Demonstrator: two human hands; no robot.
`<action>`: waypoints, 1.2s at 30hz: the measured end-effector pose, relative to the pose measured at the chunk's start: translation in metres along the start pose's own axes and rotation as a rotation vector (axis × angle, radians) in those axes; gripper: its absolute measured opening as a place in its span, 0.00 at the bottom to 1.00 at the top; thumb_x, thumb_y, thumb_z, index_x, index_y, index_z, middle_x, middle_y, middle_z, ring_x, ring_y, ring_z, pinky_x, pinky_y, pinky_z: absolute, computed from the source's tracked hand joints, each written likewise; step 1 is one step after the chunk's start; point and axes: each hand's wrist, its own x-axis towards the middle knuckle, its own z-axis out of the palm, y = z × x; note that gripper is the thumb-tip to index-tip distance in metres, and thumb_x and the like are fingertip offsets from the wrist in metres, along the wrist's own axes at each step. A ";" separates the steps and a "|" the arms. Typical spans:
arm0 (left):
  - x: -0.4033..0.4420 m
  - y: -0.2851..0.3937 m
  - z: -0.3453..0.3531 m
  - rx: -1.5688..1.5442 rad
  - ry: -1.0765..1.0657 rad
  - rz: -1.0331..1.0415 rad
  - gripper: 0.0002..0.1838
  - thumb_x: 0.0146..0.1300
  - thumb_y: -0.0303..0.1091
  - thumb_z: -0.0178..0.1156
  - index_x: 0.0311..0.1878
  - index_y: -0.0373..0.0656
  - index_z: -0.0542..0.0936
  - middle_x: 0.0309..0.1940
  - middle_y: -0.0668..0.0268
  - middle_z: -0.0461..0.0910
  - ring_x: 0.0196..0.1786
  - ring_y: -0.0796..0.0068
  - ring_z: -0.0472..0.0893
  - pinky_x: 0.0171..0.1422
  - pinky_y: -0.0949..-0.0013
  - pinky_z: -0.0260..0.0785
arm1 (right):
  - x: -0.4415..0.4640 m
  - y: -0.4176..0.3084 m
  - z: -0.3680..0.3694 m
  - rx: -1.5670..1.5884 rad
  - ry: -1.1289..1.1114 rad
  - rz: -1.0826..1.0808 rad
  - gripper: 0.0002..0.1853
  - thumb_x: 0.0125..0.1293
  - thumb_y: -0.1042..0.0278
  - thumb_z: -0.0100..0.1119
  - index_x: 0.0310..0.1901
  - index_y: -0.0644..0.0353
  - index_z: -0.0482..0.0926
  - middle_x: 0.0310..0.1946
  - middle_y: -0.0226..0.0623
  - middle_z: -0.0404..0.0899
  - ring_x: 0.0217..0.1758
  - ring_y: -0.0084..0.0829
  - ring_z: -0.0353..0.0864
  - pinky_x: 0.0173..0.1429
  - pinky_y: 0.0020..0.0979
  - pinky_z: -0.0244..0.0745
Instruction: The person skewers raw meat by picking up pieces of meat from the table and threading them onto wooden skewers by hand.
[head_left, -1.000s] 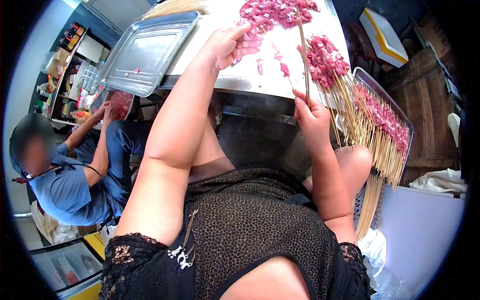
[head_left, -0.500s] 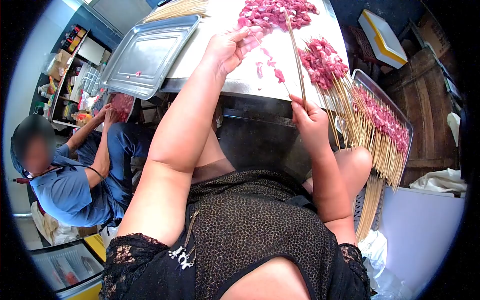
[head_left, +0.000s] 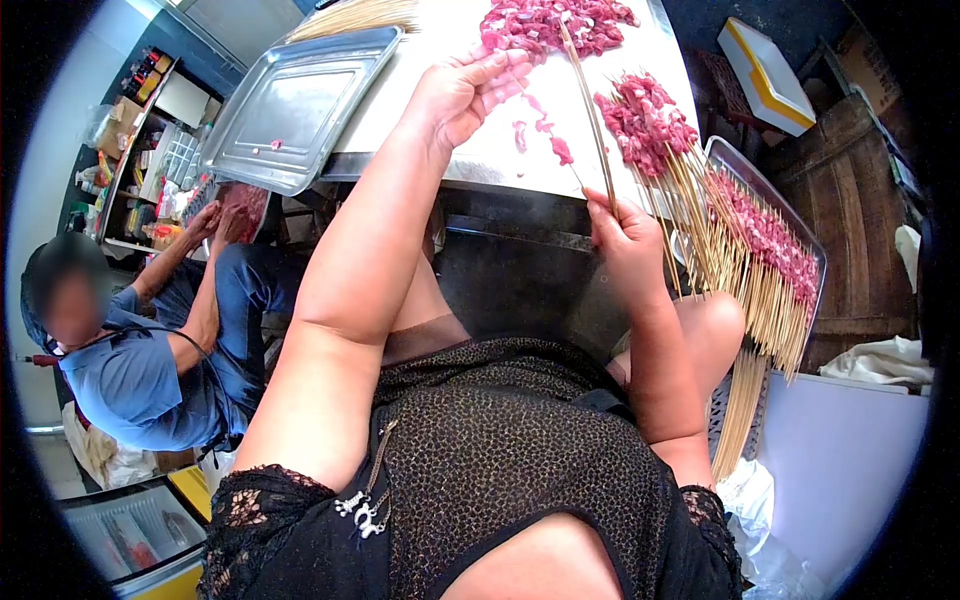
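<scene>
My left hand [head_left: 472, 98] is palm up over the white tabletop, its thumb and fingers closed at the tip end of a thin skewer. Small pieces of raw meat [head_left: 562, 150] are threaded along that skewer. The lower end of it is in my right hand [head_left: 628, 238], which is also closed round a few bare bamboo skewers [head_left: 590, 110] pointing up and away. Beyond my fingers lies a heap of raw cut meat [head_left: 560, 25]. Right of my right hand, a pile of loaded meat skewers [head_left: 648, 125] rests with its sticks over the table edge. What my left fingertips pinch is partly hidden.
A metal tray [head_left: 290, 110] stands at the table's left, near loose bamboo skewers [head_left: 355, 18]. Another tray [head_left: 815, 235] at right holds many loaded skewers. A co-worker [head_left: 150, 370] sits at left, hands over meat. A white foam box [head_left: 765, 75] lies back right.
Both hands have shifted very slightly, the right one a little to the right. The bare skewers lean slightly further left at the top. The co-worker's hands have moved a little.
</scene>
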 end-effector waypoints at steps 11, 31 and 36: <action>-0.008 0.001 0.006 0.158 -0.067 -0.044 0.09 0.62 0.27 0.56 0.43 0.32 0.77 0.38 0.55 0.81 0.34 0.77 0.82 0.35 0.82 0.75 | 0.003 0.008 0.006 0.034 0.001 -0.053 0.11 0.64 0.71 0.54 0.46 0.62 0.80 0.20 0.21 0.69 0.21 0.12 0.64 0.26 0.17 0.61; -0.007 -0.018 0.020 -0.037 0.058 0.104 0.14 0.69 0.32 0.43 0.51 0.33 0.71 0.46 0.52 0.78 0.50 0.59 0.79 0.50 0.62 0.75 | 0.003 0.008 0.013 0.166 0.017 0.003 0.11 0.65 0.72 0.53 0.47 0.64 0.79 0.20 0.18 0.66 0.21 0.11 0.61 0.26 0.16 0.58; -0.009 -0.027 0.033 -0.144 0.121 0.181 0.15 0.69 0.33 0.43 0.51 0.32 0.70 0.46 0.52 0.78 0.49 0.58 0.79 0.51 0.59 0.74 | 0.002 0.014 0.021 0.190 0.043 -0.052 0.11 0.65 0.75 0.52 0.48 0.67 0.77 0.20 0.21 0.67 0.20 0.12 0.62 0.25 0.14 0.56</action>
